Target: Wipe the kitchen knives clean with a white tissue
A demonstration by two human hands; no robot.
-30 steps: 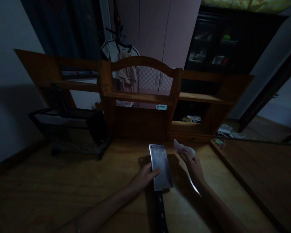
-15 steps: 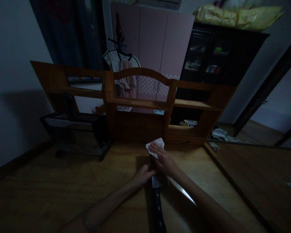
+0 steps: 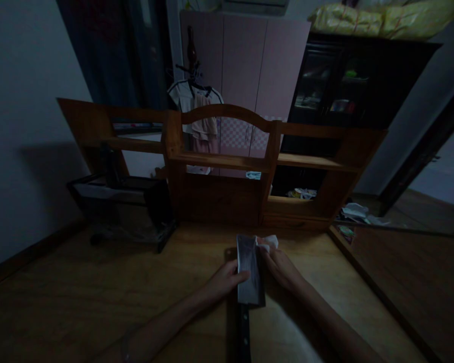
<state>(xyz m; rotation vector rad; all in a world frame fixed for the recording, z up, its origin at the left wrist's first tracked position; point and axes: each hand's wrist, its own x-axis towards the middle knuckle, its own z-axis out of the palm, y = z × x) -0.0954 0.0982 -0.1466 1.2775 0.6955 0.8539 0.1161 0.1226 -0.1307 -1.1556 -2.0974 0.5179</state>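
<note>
1. Black handle, two pale rivets visible, lies nearest: it belongs to one cleaver, held over the tabletop and pointing away from the person. Whether the blade touches the wood, I cannot tell.
2. One left hand grasps the blade by its left edge, one thumb flat on the upper face, the other fingers mostly hidden. One band circles that forearm.
3. One right hand clasps one white tissue at the blade's far right edge.
4. One wooden tabletop spreads beneath both hands.
5. One black-framed stand sits towards the left back.
6. One wooden shelf unit runs behind, with one arched rail and one drawer low on the right.
7. Beyond hang at least two garments.
8. Farthest back: one pink wardrobe, three door panels showing; one dark cabinet, two glazed doors, at least two yellow bundles on top.
</note>
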